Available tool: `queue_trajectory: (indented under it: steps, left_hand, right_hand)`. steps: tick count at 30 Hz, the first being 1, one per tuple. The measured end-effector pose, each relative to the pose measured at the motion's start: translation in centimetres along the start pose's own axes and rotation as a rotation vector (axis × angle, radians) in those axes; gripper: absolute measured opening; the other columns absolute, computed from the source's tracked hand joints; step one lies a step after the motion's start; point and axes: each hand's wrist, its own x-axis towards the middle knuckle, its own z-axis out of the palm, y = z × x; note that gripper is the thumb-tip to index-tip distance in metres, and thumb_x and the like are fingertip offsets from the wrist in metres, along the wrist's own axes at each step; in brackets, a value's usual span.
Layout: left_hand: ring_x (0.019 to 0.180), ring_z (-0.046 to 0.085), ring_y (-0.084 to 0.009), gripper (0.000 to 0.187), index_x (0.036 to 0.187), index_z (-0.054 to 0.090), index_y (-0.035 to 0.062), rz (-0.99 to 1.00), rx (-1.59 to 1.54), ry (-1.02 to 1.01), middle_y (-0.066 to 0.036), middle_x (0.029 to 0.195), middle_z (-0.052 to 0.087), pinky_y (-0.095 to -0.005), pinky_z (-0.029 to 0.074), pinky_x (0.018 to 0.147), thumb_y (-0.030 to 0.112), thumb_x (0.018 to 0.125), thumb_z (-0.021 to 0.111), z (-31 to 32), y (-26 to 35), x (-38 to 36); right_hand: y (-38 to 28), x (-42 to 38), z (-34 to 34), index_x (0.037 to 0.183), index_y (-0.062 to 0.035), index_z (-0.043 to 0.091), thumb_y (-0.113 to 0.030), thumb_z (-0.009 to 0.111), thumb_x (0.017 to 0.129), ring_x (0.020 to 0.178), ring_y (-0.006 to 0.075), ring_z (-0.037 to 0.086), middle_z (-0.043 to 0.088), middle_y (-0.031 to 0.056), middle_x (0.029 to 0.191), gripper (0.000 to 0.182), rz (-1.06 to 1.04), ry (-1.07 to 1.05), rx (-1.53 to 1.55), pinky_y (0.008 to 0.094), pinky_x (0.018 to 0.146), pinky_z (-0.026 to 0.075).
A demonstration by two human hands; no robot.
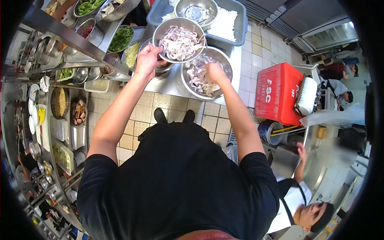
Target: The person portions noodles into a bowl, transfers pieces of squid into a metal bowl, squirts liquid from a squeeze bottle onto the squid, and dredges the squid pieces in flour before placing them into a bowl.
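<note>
Steel bowl [164, 26] of squid tentacles [180, 43], rim-pinched by the left hand [147, 61], hangs partly over the perforated colander [229, 71], likely to limit dripping. Amid the squid [198, 79] there, the right hand [216, 74] hides its grasp.

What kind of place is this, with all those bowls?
It's probably a restaurant kitchen. The left hand holds a metal bowl of what looks like cut squid, chopped greens are nearby, and a big tub seems to hold white rice.
</note>
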Motion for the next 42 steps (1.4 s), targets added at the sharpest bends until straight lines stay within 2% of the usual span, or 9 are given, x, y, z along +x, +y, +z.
queue_trajectory:
  steps: [2, 6, 10, 13, 20, 26, 35, 40, 42]
  left_hand:
    - [0.072, 0.063, -0.0162, 0.017, 0.074, 0.048, 0.0107, -0.012, 0.013, 0.011, -0.005, 0.08, 0.062, -0.0305, 0.056, 0.059, 0.009, 0.089, 0.057, -0.1, -0.2, 0.1]
    - [0.07, 0.063, -0.0152, 0.018, 0.073, 0.048, 0.0106, -0.022, -0.013, 0.036, -0.005, 0.078, 0.062, -0.0318, 0.056, 0.06, 0.008, 0.088, 0.057, 0.1, -1.0, -0.3]
    - [0.069, 0.063, -0.0148, 0.02, 0.071, 0.047, 0.0106, -0.056, -0.017, 0.013, -0.004, 0.077, 0.062, -0.0314, 0.056, 0.06, 0.007, 0.088, 0.056, 0.4, -1.3, -0.7]
    - [0.063, 0.062, -0.0145, 0.022, 0.068, 0.046, 0.0089, -0.066, -0.001, 0.007, -0.005, 0.073, 0.059, -0.0309, 0.058, 0.058, 0.006, 0.086, 0.057, 0.2, -1.5, -0.7]
    - [0.061, 0.059, -0.0116, 0.021, 0.068, 0.046, 0.0079, -0.012, 0.043, -0.015, -0.004, 0.07, 0.057, -0.0301, 0.058, 0.056, 0.005, 0.085, 0.058, -0.5, -1.4, -0.5]
    - [0.062, 0.06, -0.0125, 0.023, 0.065, 0.046, 0.0076, -0.016, 0.034, -0.028, -0.003, 0.069, 0.056, -0.0307, 0.059, 0.057, 0.005, 0.085, 0.057, -0.4, -1.6, 0.3]
    - [0.056, 0.053, -0.0098, 0.021, 0.066, 0.048, 0.0078, -0.044, 0.11, -0.063, -0.001, 0.063, 0.05, -0.0294, 0.056, 0.053, 0.007, 0.084, 0.059, 1.0, -2.0, 1.6]
    - [0.057, 0.053, -0.01, 0.022, 0.066, 0.048, 0.0087, -0.062, 0.081, -0.095, -0.001, 0.067, 0.052, -0.0287, 0.055, 0.052, 0.009, 0.085, 0.059, 1.7, -1.5, 1.1]
    - [0.058, 0.054, -0.0105, 0.021, 0.067, 0.048, 0.0086, -0.056, 0.082, -0.109, -0.002, 0.067, 0.052, -0.0291, 0.056, 0.053, 0.009, 0.085, 0.059, 1.8, -1.6, 1.1]
  right_hand:
    - [0.4, -0.3, -1.9, 0.105, -0.0094, 0.069, -0.001, 0.059, 0.066, 0.092, 0.037, 0.064, 0.066, 0.0231, 0.093, 0.042, -0.048, 0.027, 0.022, 0.0409, 0.087, 0.05]
    - [-0.3, -1.3, -2.5, 0.117, -0.0121, 0.063, 0.002, 0.059, 0.065, 0.099, 0.0342, 0.063, 0.063, 0.0252, 0.106, 0.053, -0.128, 0.057, 0.088, 0.0411, 0.088, 0.05]
    - [-1.2, -2.1, 1.8, 0.11, -0.011, 0.066, -0.002, 0.06, 0.068, 0.093, 0.0328, 0.065, 0.065, 0.0231, 0.1, 0.044, -0.089, 0.096, -0.194, 0.0416, 0.086, 0.05]
    - [0.5, 0.1, 1.0, 0.104, -0.0102, 0.069, -0.005, 0.062, 0.068, 0.093, 0.034, 0.064, 0.065, 0.024, 0.095, 0.037, -0.034, -0.101, -0.087, 0.042, 0.086, 0.05]
    - [-3.4, -2.0, -12.1, 0.094, 0.0028, 0.067, -0.006, 0.069, 0.065, 0.078, 0.0293, 0.068, 0.068, 0.0213, 0.084, 0.03, -0.265, -0.072, 0.161, 0.0358, 0.073, 0.053]
    - [-9.7, -5.3, -23.7, 0.09, -0.0006, 0.069, 0.001, 0.069, 0.067, 0.068, 0.0063, 0.057, 0.067, 0.0023, 0.077, 0.023, -0.095, -0.064, 0.435, 0.0236, 0.064, 0.049]
    - [-17.1, -5.7, -36.3, 0.095, -0.0005, 0.065, 0.003, 0.065, 0.074, 0.075, 0.0066, 0.061, 0.066, 0.0011, 0.083, 0.022, -0.467, 0.085, 0.561, 0.0221, 0.066, 0.051]
    - [-20.5, -4.7, -33.8, 0.093, -0.0041, 0.061, -0.003, 0.066, 0.075, 0.074, 0.0054, 0.058, 0.062, -0.0001, 0.082, 0.018, -0.307, 0.057, 0.474, 0.0215, 0.065, 0.048]
    - [-18.4, -2.0, -29.6, 0.094, -0.0036, 0.065, -0.004, 0.067, 0.072, 0.076, 0.0082, 0.06, 0.064, 0.0009, 0.083, 0.022, -0.432, 0.032, 0.267, 0.0236, 0.068, 0.048]
